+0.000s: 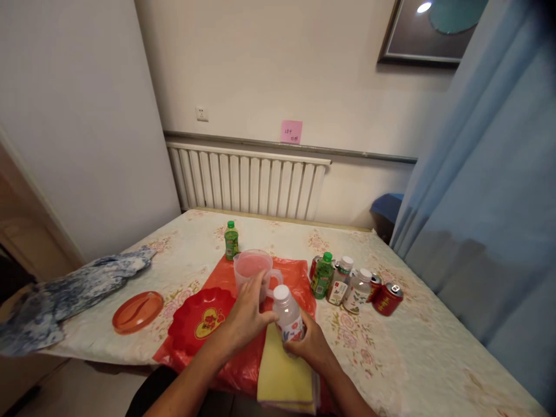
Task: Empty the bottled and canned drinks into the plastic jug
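Observation:
A clear plastic bottle [289,317] with a white cap and a printed label is gripped around its lower body by my right hand [310,344]. It tilts slightly, above a folded yellow cloth [282,373]. My left hand [249,307] has its fingers spread beside the bottle, thumb near the cap and fingers in front of the pitcher; it holds nothing. The translucent pink pitcher [247,267] stands just behind that hand, its handle toward the bottle. A red scalloped plate [185,324] with a yellow emblem lies to the left, on red plastic sheeting [297,275].
At the right stand a green-capped bottle [322,278], white-capped bottles [339,284] and red cans [388,299]. Another green bottle [231,242] is behind the pitcher. An orange lid [138,313] and a blue-white patterned cloth [82,289] lie left. A blue curtain [486,202] hangs right.

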### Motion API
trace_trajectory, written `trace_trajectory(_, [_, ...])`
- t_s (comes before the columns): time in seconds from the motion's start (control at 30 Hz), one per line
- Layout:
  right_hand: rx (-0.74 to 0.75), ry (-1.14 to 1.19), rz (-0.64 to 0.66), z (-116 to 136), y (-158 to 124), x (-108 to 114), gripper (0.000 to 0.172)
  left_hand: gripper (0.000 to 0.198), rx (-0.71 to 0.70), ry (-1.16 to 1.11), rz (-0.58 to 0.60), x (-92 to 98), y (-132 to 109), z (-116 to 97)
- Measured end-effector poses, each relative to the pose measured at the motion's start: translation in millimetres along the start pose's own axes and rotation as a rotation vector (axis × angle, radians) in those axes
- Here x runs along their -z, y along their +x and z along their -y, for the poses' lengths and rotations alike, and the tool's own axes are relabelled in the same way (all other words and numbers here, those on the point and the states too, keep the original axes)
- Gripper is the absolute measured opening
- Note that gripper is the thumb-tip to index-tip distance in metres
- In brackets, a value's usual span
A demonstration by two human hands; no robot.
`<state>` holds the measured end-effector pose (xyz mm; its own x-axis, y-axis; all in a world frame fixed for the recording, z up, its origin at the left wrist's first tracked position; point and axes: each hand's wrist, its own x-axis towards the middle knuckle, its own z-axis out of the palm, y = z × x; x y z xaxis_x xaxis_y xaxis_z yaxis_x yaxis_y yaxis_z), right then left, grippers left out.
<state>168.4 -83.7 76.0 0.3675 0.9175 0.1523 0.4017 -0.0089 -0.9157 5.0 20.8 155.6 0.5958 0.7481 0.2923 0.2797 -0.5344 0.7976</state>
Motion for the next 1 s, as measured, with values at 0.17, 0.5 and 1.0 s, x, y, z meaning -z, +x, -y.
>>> trace_trajectory(0.17, [0.027, 0.099, -0.038, -2.5, -1.3, -15.3, 0.067, 0.082, 0.219, -0.098, -0.062, -34.2, -28.5, 27.3])
trace_trajectory(0.5, [0.063, 0.225, 0.088, 6.9, -13.7, -53.7, 0.067, 0.054, 0.26, -0.046, -0.144, -30.9, -53.8, 31.9])
trace_trajectory(1.0, [0.219, -0.286, -0.146, -107.4, -21.1, -73.9, 0.033, 0.052, 0.284, 0.248, -0.401, 90.4, 17.4, 118.6])
